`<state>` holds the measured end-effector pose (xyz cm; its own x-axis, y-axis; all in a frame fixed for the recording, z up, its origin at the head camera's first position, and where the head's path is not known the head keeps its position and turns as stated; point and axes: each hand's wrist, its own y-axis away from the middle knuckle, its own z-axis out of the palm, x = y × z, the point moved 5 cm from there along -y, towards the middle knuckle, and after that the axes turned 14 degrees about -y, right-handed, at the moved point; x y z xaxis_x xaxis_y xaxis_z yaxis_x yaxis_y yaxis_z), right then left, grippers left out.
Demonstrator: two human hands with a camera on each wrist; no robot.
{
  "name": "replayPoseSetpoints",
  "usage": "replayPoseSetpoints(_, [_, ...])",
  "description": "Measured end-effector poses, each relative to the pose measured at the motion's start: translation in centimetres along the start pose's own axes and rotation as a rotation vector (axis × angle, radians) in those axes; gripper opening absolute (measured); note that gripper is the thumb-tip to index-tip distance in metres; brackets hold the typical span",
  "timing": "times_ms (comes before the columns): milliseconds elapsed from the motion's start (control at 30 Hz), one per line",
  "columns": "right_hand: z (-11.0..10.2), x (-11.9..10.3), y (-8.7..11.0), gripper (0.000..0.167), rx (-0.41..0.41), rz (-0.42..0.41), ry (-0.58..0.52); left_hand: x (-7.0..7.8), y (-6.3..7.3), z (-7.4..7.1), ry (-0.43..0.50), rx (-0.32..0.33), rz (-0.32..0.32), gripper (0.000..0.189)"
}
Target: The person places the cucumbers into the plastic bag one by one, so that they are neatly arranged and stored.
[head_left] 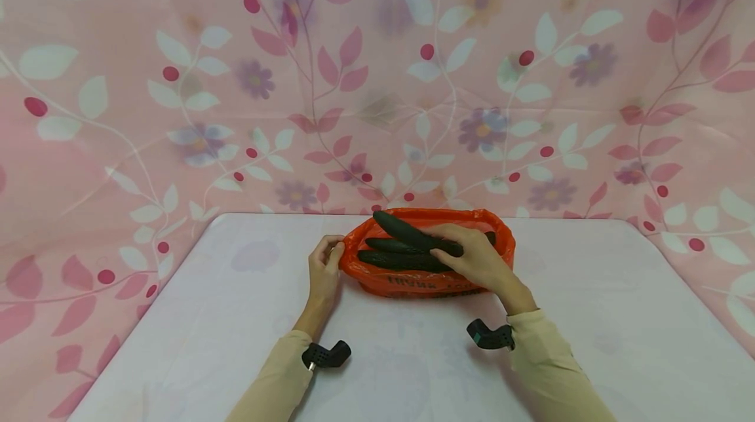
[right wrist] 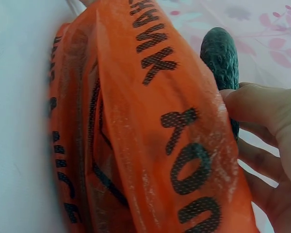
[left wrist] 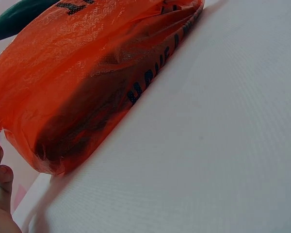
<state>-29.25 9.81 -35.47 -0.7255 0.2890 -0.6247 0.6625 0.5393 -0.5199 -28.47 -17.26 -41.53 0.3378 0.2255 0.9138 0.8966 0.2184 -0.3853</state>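
An orange plastic bag (head_left: 425,283) with dark printed lettering lies with its mouth spread wide. Several dark green cucumbers (head_left: 389,261) rest inside it, side by side. My right hand (head_left: 479,261) grips the top cucumber (head_left: 404,230) near its right end, thumb on the near side; its left end tilts up above the others. At the bag's left end, my left hand (head_left: 326,266) pinches the rim between thumb and curled fingers. Only a few left fingertips (left wrist: 3,174) show at the left wrist view's edge. In the right wrist view, the bag's side hides part of the held cucumber (right wrist: 220,56).
The bag stands near the back edge of a table under a white cloth (head_left: 407,363). Behind it hangs a pink floral curtain (head_left: 377,81). A black wrist camera sits on each forearm, the left one (head_left: 327,354) and the right one (head_left: 489,335).
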Motion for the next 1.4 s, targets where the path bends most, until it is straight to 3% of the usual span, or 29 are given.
replayPoseSetpoints(300, [0.6, 0.5, 0.1, 0.042, -0.032, 0.039, 0.008, -0.1, -0.1, 0.1, -0.006, -0.003, -0.004, 0.019])
replayPoseSetpoints(533, [1.0, 1.0, 0.1, 0.040, -0.046, 0.045, 0.015, -2.6, -0.8, 0.3, 0.035, 0.003, 0.000, 0.019])
replayPoseSetpoints(667, [1.4, 1.2, 0.1, 0.038, -0.064, 0.058, 0.029, -2.9, -0.8, 0.3, 0.021, 0.029, 0.018, 0.019])
replayPoseSetpoints(800, [1.7, 1.4, 0.2, 0.037, -0.088, 0.074, 0.049, -2.8, -0.7, 0.3, 0.011, 0.043, 0.041, 0.019])
replayPoseSetpoints(1033, [2.2, 1.4, 0.3, 0.037, -0.125, 0.074, 0.073, -0.1, 0.0, 0.1, 0.003, 0.003, 0.020, 0.018])
replayPoseSetpoints(1400, [2.8, 1.2, 0.4, 0.034, -0.151, 0.036, 0.100, 0.1, 0.1, 0.0, 0.001, 0.016, 0.037, 0.017])
